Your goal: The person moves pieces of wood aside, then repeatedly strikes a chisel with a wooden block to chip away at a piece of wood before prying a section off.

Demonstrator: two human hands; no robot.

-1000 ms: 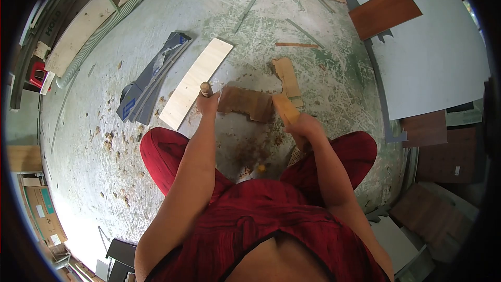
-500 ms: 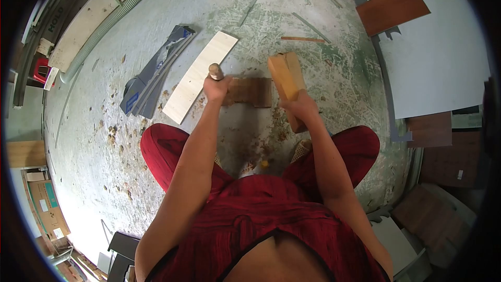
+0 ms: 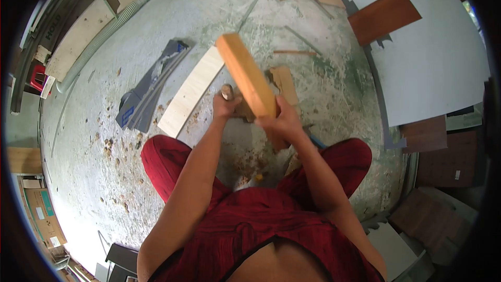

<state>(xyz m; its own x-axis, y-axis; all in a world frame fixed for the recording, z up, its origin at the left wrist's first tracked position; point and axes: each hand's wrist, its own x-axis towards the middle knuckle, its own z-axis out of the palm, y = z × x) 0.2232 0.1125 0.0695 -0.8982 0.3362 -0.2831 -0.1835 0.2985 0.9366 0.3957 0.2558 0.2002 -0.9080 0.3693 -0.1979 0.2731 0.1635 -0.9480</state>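
Note:
My left hand [image 3: 226, 107] is closed around a stubby piece with a rounded, light-brown end [image 3: 227, 92] poking up from the fist; its lower part is hidden. Close by, a dark brown piece of wood [image 3: 243, 108] is partly covered by what my right hand [image 3: 283, 121] grips: a long orange-brown wooden block [image 3: 248, 75]. That block slants up and left, with its far end raised off the floor. Behind it a lighter brown piece [image 3: 284, 84] lies on the floor.
A pale board [image 3: 190, 91] and dark grey strips [image 3: 151, 89] lie to the left. Thin strips [image 3: 297, 52] are scattered ahead. A large white panel [image 3: 433, 52] with a reddish-brown board [image 3: 384, 16] on it is at right. By my right knee is a blue object [image 3: 316, 141].
My right hand has lifted the wooden block and swung it left, partly over the dark brown wood. The lighter brown piece behind is now more exposed. My left hand keeps its hold.

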